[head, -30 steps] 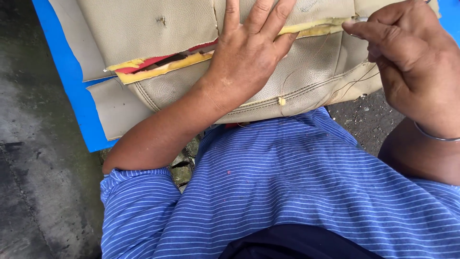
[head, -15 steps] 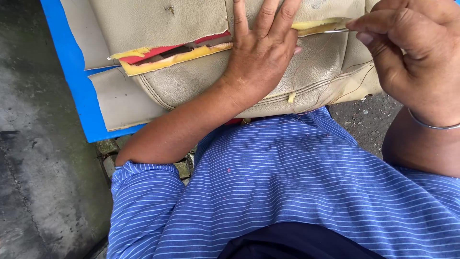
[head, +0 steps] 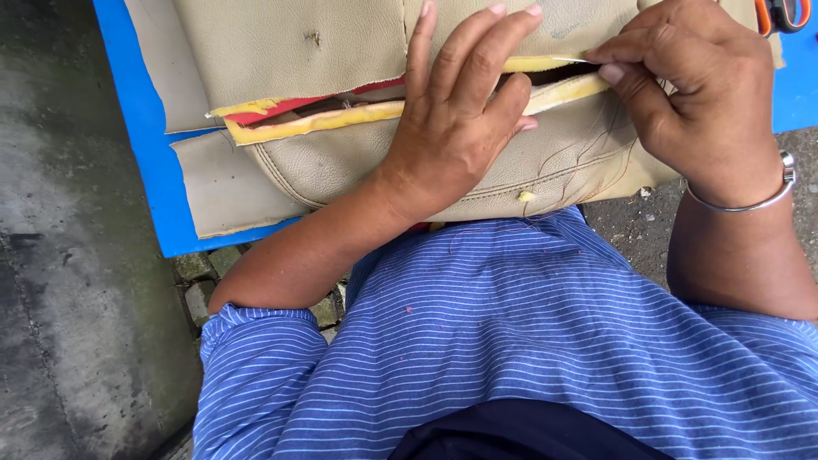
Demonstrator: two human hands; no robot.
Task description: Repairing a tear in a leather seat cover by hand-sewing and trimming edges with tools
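The beige seat cover (head: 341, 162) is spread over the blue table (head: 141, 128), reaching its near edge. It is pressed flat by the left hand (head: 452, 128), fingers released and splayed across the torn yellow foam seam (head: 315, 123). A thin needle (head: 569, 60) is pinched by the right hand (head: 699, 102).

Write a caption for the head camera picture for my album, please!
Left hand presses flat on a torn beige cover while right hand pinches something thin at the yellow foam edge.
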